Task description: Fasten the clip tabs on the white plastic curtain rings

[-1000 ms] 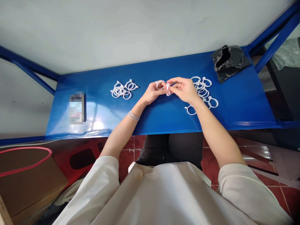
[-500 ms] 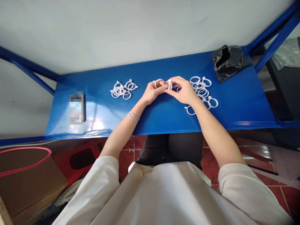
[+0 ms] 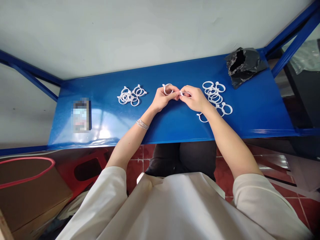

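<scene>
My left hand (image 3: 161,99) is closed over the middle of the table, with a white curtain ring (image 3: 164,87) looped at its index finger, the small knob pointing up and left. My right hand (image 3: 196,99) meets it fingertip to fingertip, pinching a second white ring (image 3: 182,93) seen nearly edge-on and partly hidden by the fingers. Several more rings lie in a loose pile (image 3: 215,97) beside my right hand, some behind the wrist. Left of my left hand is another cluster of white rings (image 3: 127,96).
The blue table (image 3: 160,128) has a pale wall behind it. A crumpled black plastic bag (image 3: 247,65) sits at the back right. Toward the left edge lies a blurred-out phone-like object (image 3: 82,115). Blue frame bars (image 3: 287,46) rise at both ends.
The ring in my right hand has turned from upright to lying flatter between the fingertips. The ring at my left hand has tilted and shows more of its loop. Both piles look unchanged.
</scene>
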`<act>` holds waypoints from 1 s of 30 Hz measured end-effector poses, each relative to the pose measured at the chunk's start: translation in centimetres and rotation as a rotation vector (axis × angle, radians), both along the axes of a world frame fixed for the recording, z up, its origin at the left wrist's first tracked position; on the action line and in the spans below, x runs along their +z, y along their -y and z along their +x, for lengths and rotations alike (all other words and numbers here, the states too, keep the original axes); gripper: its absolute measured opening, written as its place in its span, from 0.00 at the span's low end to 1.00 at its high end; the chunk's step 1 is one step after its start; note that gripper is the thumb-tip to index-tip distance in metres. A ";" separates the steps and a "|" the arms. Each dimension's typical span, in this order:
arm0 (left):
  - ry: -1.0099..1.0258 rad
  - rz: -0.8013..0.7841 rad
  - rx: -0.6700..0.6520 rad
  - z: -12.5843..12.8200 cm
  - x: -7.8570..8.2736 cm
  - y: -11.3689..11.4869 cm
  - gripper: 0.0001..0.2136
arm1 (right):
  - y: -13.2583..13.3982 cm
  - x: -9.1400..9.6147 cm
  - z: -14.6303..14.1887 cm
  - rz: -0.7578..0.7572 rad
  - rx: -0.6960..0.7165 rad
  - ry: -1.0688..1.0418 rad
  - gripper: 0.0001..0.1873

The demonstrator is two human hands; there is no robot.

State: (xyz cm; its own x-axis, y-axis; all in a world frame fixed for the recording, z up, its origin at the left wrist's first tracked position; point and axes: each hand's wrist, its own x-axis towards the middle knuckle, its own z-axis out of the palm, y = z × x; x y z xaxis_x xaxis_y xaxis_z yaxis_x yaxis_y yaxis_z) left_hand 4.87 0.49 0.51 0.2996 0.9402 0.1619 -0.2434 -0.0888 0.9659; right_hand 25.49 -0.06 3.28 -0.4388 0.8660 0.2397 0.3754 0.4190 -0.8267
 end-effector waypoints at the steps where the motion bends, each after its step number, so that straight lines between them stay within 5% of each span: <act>1: -0.003 0.008 -0.004 0.0 0.0 0.0 0.23 | 0.1 0.1 0.0 0.003 -0.002 -0.007 0.11; 14: -0.043 -0.036 -0.028 -0.4 0.0 0.0 0.23 | 0.3 0.4 -0.2 0.136 -0.025 0.001 0.18; 30: 0.020 -0.097 -0.048 -0.2 0.5 0.2 0.26 | -0.3 -0.5 0.0 0.109 -0.131 -0.065 0.19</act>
